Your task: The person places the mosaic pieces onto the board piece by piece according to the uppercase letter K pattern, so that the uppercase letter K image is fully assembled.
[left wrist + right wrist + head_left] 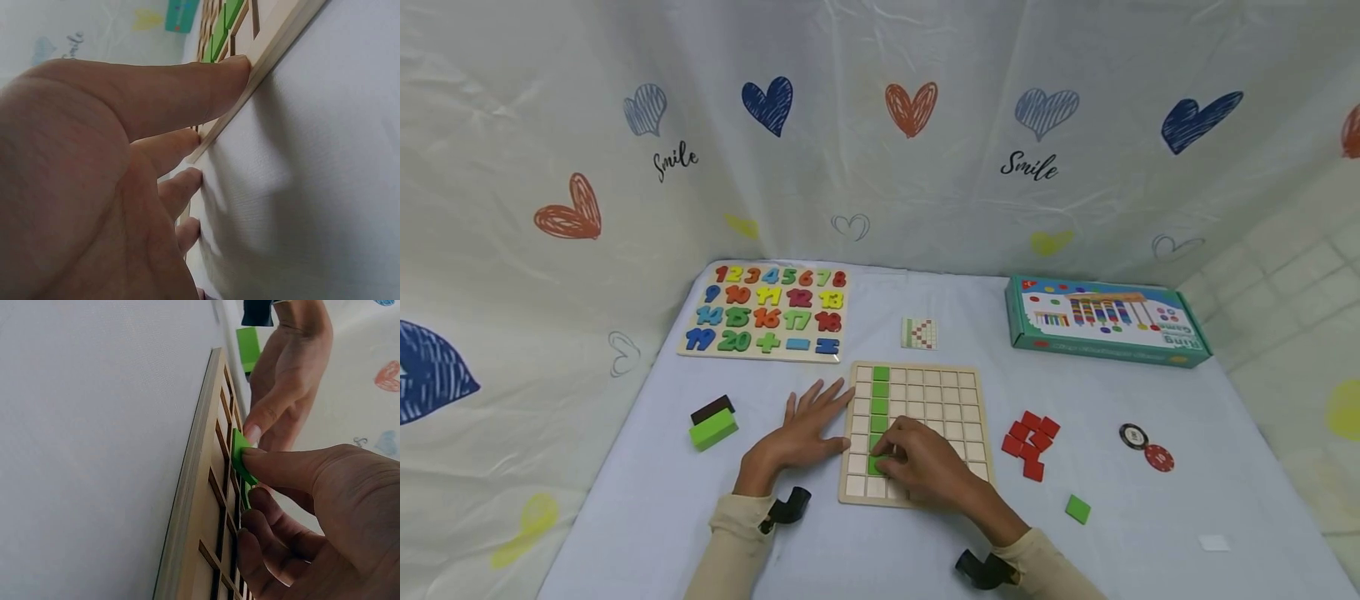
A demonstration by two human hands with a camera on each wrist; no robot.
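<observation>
A wooden grid board (867, 501) lies flat on the table, with a column of green square tiles (879, 406) near its left side. My right hand (925, 460) is over the board's lower part. Its thumb and fingers pinch a green tile (239, 453) low in that column, and in the right wrist view this tile stands tilted above the grid. My left hand (805, 433) lies with its fingers spread at the board's left edge. In the left wrist view the thumb (194, 94) is straight and its tip touches the wooden rim.
Red tiles (1033, 471) and a loose green tile (1078, 509) lie right of the board, with two round chips (1159, 457) farther out. Left are a green block (713, 429) and dark block (711, 409). Behind stand a number board (760, 352), a pattern card (919, 333) and a box (1105, 321).
</observation>
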